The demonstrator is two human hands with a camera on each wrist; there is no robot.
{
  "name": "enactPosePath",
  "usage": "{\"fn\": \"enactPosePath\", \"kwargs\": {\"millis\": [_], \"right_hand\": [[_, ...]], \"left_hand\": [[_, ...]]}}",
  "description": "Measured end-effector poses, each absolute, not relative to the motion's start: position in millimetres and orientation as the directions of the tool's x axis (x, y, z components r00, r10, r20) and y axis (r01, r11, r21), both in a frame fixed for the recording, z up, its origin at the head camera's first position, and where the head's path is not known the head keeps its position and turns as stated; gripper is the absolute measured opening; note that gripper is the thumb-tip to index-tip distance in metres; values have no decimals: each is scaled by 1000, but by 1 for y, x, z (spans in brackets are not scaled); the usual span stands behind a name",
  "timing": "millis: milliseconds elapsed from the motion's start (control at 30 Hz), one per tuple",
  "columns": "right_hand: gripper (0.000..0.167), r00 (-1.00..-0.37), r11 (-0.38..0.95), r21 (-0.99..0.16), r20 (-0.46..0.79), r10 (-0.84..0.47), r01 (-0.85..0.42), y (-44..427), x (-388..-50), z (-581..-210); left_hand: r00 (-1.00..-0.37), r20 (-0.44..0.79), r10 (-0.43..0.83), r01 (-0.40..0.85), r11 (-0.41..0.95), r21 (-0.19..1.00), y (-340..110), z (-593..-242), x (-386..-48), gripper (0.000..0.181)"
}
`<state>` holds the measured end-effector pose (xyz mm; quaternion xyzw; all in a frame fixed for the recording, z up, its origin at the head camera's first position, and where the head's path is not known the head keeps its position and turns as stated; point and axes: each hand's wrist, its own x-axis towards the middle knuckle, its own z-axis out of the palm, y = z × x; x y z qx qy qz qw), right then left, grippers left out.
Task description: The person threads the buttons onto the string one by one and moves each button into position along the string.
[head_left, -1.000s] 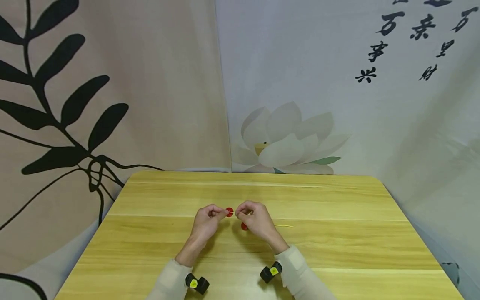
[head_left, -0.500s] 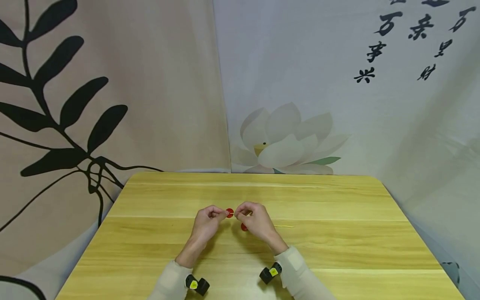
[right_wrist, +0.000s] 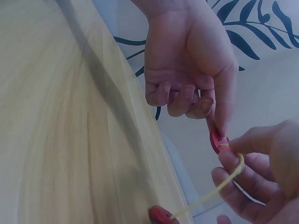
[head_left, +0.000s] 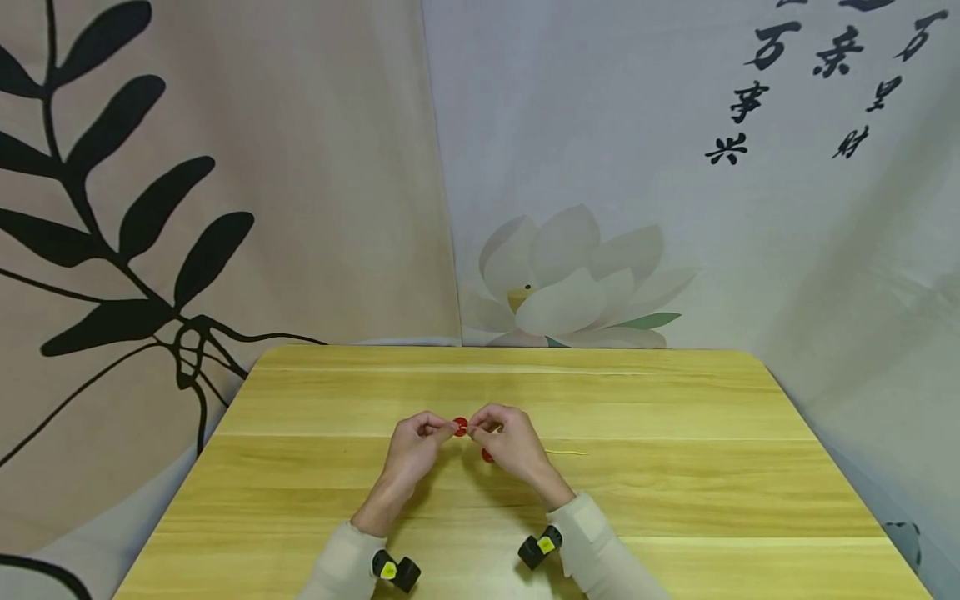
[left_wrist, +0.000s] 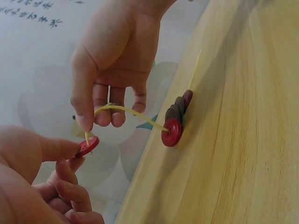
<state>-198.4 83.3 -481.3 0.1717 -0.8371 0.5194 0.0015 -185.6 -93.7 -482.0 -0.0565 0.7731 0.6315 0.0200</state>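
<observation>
My left hand [head_left: 414, 443] pinches a red button [left_wrist: 89, 146] by its edge, above the table. Close on its right, my right hand [head_left: 513, 442] holds a yellow string [left_wrist: 127, 109] between thumb and forefinger near the end. In the left wrist view the string meets the face of the button at its holes, and a short tip seems to show beneath. From the right fingers the string sags down to a second red button [left_wrist: 172, 133] on the table. Several darker buttons [left_wrist: 174, 111] sit threaded in a row behind that one.
The string's far end trails on the wooden table [head_left: 675, 483], to the right of my right hand. Behind the table's back edge hang a plain cloth with a dark leaf print [head_left: 135, 200] and a pale cloth with a flower [head_left: 577, 283].
The right hand has edged left with the string, so its fingertips now meet the red button, where a small gap stood before. The left hand has barely moved.
</observation>
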Motion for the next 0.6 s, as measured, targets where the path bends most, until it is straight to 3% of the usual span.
{"fn": "enactPosePath", "kwargs": {"millis": [600], "right_hand": [[5,-946,418,-868,157,-284,-269,81,-197,-481]], "left_hand": [[-992,-117,-54,-125,194,973,-93,-481,-184,10]]}}
